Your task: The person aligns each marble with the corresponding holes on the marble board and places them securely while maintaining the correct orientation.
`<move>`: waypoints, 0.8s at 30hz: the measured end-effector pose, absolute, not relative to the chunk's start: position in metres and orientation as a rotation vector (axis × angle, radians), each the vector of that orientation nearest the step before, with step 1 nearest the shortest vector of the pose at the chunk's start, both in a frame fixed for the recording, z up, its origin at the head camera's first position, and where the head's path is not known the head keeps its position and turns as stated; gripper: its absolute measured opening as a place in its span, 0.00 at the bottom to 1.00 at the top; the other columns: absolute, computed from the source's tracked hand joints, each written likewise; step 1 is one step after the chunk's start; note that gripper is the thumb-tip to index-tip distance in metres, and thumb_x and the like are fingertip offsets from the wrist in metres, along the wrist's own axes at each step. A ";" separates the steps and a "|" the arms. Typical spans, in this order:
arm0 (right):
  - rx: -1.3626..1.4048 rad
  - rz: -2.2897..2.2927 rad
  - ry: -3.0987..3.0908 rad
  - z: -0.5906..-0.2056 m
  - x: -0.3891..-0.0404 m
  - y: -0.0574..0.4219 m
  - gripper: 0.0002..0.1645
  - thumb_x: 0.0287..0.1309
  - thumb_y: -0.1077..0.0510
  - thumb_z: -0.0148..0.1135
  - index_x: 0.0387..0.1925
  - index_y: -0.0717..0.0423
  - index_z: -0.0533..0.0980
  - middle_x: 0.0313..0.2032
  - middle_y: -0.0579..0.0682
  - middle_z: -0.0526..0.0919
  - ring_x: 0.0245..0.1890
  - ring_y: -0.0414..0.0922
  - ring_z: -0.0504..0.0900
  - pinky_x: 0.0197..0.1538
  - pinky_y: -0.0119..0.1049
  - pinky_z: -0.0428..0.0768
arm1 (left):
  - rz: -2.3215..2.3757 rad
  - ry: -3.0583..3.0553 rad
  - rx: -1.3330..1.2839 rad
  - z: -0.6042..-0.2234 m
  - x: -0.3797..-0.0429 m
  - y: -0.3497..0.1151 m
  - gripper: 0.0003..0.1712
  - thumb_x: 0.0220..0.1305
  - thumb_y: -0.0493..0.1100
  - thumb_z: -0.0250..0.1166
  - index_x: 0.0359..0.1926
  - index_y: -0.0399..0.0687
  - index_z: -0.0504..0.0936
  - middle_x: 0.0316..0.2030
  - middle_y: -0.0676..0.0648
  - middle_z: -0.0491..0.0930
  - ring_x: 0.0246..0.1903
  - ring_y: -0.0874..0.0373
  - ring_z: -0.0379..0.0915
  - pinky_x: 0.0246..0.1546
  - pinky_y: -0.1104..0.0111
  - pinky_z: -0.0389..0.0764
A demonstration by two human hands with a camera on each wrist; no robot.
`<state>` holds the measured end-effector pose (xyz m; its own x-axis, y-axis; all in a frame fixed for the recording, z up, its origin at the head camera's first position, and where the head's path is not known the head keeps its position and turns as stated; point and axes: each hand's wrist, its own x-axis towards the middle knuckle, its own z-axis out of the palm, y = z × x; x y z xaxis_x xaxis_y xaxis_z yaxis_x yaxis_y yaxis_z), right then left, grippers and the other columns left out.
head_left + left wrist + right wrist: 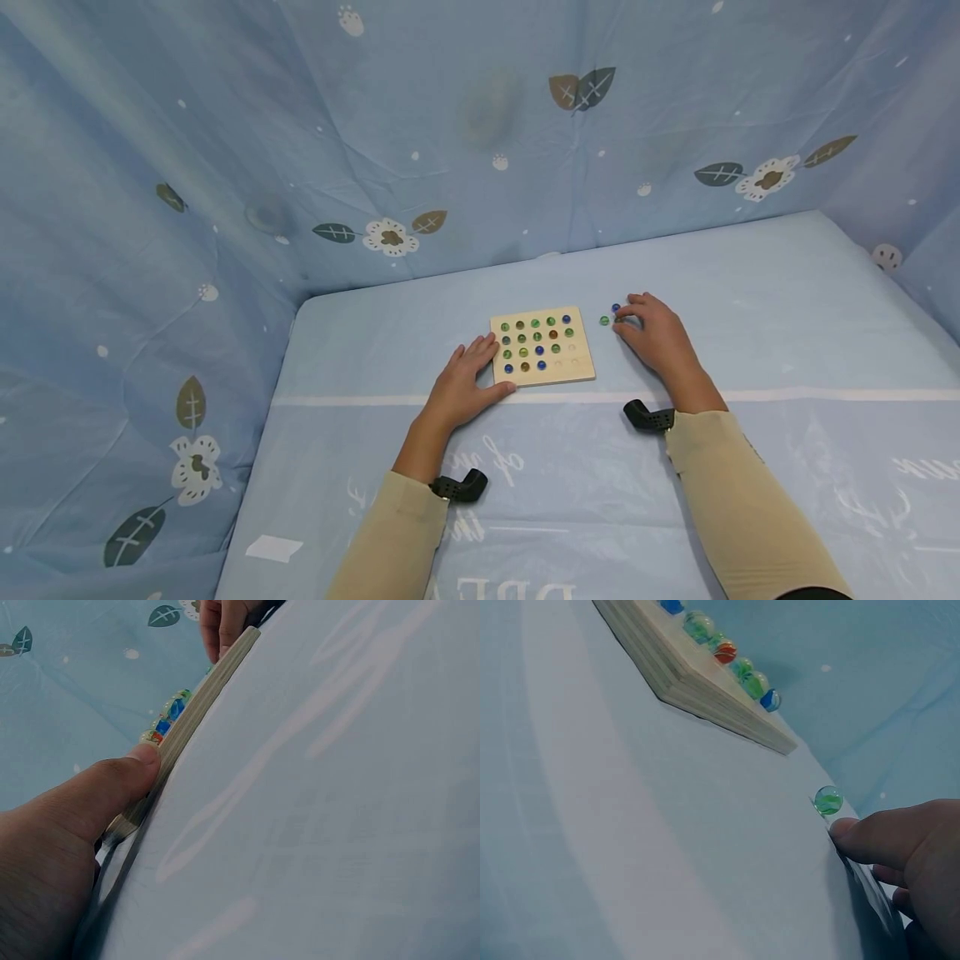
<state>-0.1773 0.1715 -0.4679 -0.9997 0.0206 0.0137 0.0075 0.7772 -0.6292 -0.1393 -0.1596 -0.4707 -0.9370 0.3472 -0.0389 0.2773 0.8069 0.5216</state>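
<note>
A light wooden board [543, 382] with rows of coloured glass marbles in its hollows lies flat on the cloth. My left hand [467, 385] holds its near left corner, fingers along the left edge and thumb [142, 759] against the near edge. Right of the board, my right hand [655, 334] pinches a dark brownish marble [618, 318] between thumb and index finger; the right wrist view hides that marble behind the thumb. Just beyond these fingertips sit a loose green marble [604, 321] and a blue marble [616, 307].
Bare hollows [572, 348] show at the board's near right corner. Pale blue cloth [750, 317] covers the table, and a patterned blue curtain [450, 150] hangs along its back and left side. A white patch [273, 548] lies at the near left.
</note>
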 end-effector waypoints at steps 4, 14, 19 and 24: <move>-0.026 1.026 -2.952 -0.468 -0.177 0.172 0.18 0.63 0.58 0.64 0.53 0.60 0.81 0.69 0.63 0.66 0.74 0.61 0.54 0.73 0.63 0.56 | 0.795 2.861 0.498 -0.471 -0.139 -0.160 0.50 0.58 0.67 0.67 0.75 0.53 0.61 0.75 0.58 0.54 0.76 0.60 0.47 0.78 0.59 0.45; -0.005 1.068 -2.887 -0.462 -0.173 0.167 0.18 0.62 0.56 0.64 0.51 0.61 0.82 0.69 0.61 0.68 0.75 0.59 0.55 0.74 0.61 0.56 | 0.810 2.862 0.518 -0.472 -0.139 -0.160 0.50 0.58 0.67 0.67 0.75 0.53 0.61 0.75 0.58 0.55 0.76 0.59 0.47 0.78 0.59 0.45; 0.099 1.089 -2.861 -0.457 -0.170 0.156 0.17 0.62 0.55 0.66 0.48 0.60 0.83 0.69 0.59 0.69 0.75 0.57 0.54 0.74 0.61 0.57 | 0.806 2.873 0.527 -0.474 -0.139 -0.161 0.50 0.58 0.67 0.67 0.75 0.54 0.61 0.75 0.58 0.55 0.76 0.59 0.47 0.78 0.59 0.46; 0.248 1.100 -2.878 -0.451 -0.166 0.142 0.16 0.61 0.54 0.67 0.45 0.60 0.84 0.69 0.58 0.69 0.75 0.57 0.54 0.73 0.62 0.58 | 0.808 2.871 0.538 -0.474 -0.139 -0.162 0.50 0.58 0.67 0.67 0.75 0.53 0.61 0.75 0.58 0.55 0.76 0.59 0.47 0.78 0.59 0.45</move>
